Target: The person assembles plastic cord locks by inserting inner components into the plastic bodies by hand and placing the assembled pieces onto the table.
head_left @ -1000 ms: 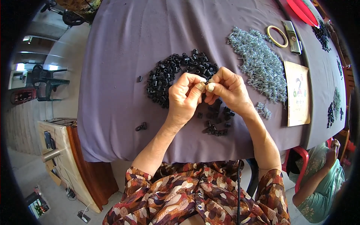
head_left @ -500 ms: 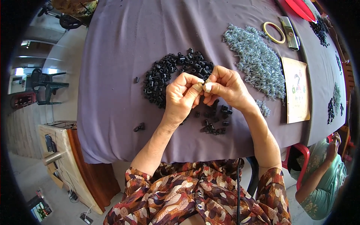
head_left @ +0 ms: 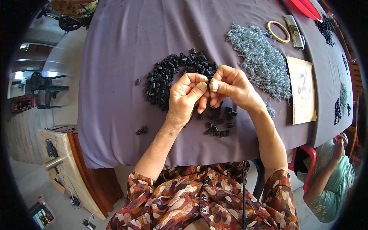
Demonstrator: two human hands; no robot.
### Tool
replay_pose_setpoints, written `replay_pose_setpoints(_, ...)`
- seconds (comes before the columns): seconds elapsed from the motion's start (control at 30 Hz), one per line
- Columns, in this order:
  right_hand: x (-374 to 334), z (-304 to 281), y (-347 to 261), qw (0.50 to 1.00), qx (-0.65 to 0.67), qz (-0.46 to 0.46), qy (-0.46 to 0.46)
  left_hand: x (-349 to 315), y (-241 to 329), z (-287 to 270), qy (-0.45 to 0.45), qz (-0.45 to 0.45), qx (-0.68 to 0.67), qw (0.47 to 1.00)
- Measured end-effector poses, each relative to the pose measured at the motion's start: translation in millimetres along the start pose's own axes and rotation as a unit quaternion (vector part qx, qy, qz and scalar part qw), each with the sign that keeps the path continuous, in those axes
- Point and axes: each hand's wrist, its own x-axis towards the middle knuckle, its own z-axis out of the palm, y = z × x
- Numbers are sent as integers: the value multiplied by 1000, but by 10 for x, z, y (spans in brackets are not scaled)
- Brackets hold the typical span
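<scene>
One cloth-covered table [head_left: 119, 76] is extended beneath both hands. The forearms are angled inward; the left hand [head_left: 186, 96] and the right hand [head_left: 235, 86] are brought together over the cloth, fingers curled, each narrowed to a thumb-and-fingertip pinch. One large heap of silver-grey metal parts [head_left: 262, 63] is located beyond and to the right of the right hand; its pieces cannot be counted. One heap of black hollow caps [head_left: 163, 78] is located beyond and to the left of the left hand, likewise uncountable. One booklet [head_left: 301, 90] is positioned right of the right hand; one yellow tape roll [head_left: 269, 28] is placed farther beyond. One single cap [head_left: 137, 81] is set apart, left of the left hand. One small dark part [head_left: 208, 81] is pinched between both hands, mostly hidden; its type cannot be told.
</scene>
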Motion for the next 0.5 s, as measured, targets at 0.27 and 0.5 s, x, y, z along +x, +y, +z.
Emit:
replay_pose_setpoints(0.27, 24, 13, -26, 999, -27, 28, 32, -6, -10, -32, -7, 12, 72, 997)
replay_pose_setpoints(0.5, 25, 34, 51, 995, -91, -5, 44, -50, 39, 9, 5, 0, 131, 991)
